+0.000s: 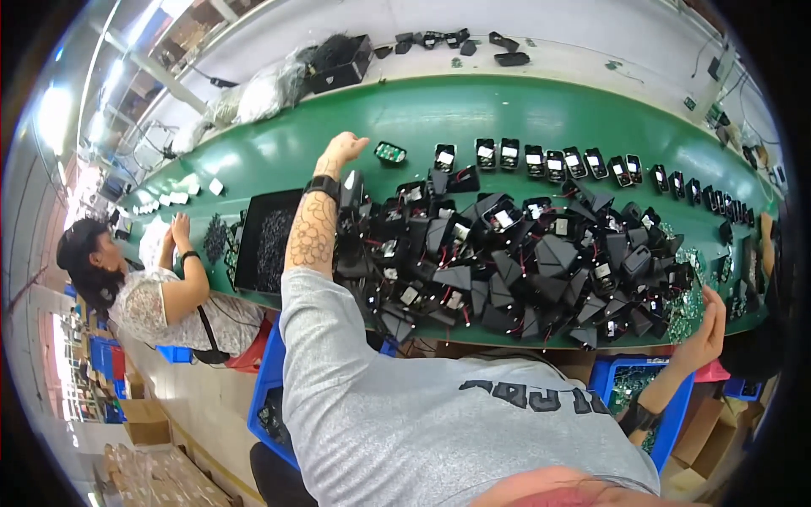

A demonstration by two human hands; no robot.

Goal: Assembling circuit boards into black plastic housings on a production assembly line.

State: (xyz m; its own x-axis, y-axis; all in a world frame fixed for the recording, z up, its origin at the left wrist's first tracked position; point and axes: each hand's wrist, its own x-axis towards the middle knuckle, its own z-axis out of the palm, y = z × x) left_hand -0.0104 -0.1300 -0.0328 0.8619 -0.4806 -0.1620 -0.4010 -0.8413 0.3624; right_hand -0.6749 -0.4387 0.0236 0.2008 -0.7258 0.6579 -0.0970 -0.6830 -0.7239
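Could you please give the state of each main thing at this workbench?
Left hand: fingers bent, grip unclear
Housing with green circuit board: open, board exposed
Heaped black housings: jumbled together
Loose green circuit boards: piled
Right hand: at those boards, grip unclear
Black tray: holding small black parts
Right blue bin: open, holding more boards

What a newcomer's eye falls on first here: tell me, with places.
A tangled heap of black housings fills the near middle of the green table. Beyond it, a row of black devices curves rightward. The left hand is just left of a casing with a green board.
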